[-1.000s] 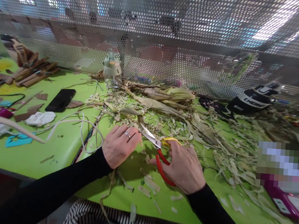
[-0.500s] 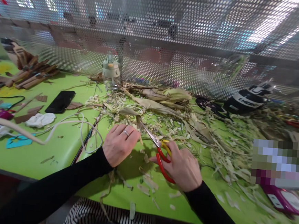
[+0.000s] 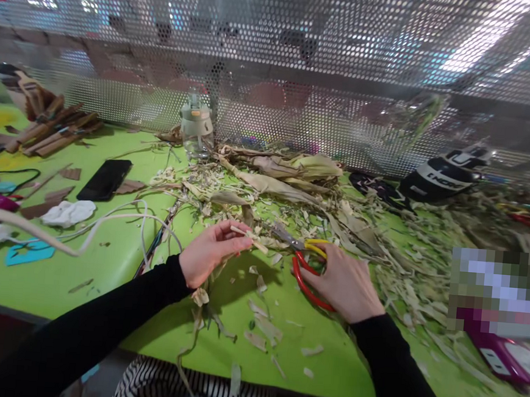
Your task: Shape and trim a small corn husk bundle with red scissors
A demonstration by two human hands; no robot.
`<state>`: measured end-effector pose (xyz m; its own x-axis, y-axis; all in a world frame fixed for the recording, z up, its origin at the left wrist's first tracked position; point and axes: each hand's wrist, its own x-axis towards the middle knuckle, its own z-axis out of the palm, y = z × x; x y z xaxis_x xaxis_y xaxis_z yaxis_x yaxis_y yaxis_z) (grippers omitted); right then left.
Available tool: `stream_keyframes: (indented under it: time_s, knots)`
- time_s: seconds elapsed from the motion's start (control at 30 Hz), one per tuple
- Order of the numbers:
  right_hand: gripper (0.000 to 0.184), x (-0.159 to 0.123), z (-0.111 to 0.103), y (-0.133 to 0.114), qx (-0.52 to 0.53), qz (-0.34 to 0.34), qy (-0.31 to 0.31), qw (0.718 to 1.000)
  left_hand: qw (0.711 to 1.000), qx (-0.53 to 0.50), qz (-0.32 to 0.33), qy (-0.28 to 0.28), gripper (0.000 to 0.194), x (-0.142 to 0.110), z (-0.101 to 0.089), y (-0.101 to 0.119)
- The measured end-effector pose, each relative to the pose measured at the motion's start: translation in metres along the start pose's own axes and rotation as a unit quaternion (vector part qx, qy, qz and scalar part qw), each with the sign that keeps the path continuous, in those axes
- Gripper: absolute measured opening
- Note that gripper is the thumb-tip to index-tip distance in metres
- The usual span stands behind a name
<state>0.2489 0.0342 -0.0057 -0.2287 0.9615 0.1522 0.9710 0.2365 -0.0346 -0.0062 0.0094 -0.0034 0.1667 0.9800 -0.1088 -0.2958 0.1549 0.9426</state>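
Here's the left hand [image 3: 215,248], thumb and fingertips drawn together in a neat pinch, gripping a thin, pale, straight strip [image 3: 259,245] that pokes out toward the right, held up over the table. And over to the right hand [image 3: 345,285]: fingers curled through and around the scissors [image 3: 296,244], one loop smooth red, the other bright yellow, with the grey metal blades angled away toward the husk litter, near the strip's end but apart from it. How wide those blades stand is hard to tell.

Beneath it all, a glossy lime-green tabletop [image 3: 102,283], strewn with papery, curling scraps [image 3: 266,327], some flat and ribbon-like, others crumpled. Beyond the hands lie long dried husks [image 3: 288,188], ribbed, leathery and straw-coloured, tapering into twisted ends. Off to the left, what texture: a soft, crumpled white wad [image 3: 68,213] beside a slick black phone [image 3: 104,180], and behind everything a metal screen [image 3: 277,46] punched with tidy round holes.
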Motion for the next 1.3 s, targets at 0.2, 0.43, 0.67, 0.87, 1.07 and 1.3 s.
stream_keyframes:
  time_s: [0.2,0.43,0.67,0.87,1.07,1.3]
  knots:
    - [0.056,-0.004,-0.011,-0.001,0.076,-0.074,0.047,0.993,0.992,-0.101,-0.072,-0.026,0.023,0.001,0.001,-0.006]
    - [0.037,-0.007,-0.029,-0.066,0.425,-0.125,-0.025,0.896,0.993,-0.093,-0.039,-0.065,0.033,-0.003,0.007,-0.011]
    - [0.020,-0.007,-0.025,-0.075,0.525,-0.045,-0.039,0.849,0.998,-0.032,-0.030,-0.054,0.024,-0.008,0.010,-0.011]
    - [0.024,-0.003,-0.022,-0.070,0.694,0.028,-0.139,0.706,0.995,-0.069,-0.055,-0.050,0.026,-0.007,0.010,-0.009]
    - [0.021,0.000,-0.020,-0.066,0.636,0.014,-0.128,0.761,0.996,-0.009,-0.039,-0.078,0.024,-0.006,0.008,-0.008]
    - [0.016,0.001,-0.021,-0.069,0.486,-0.057,-0.064,0.870,0.978,0.178,0.083,-0.074,0.019,-0.009,0.008,-0.005]
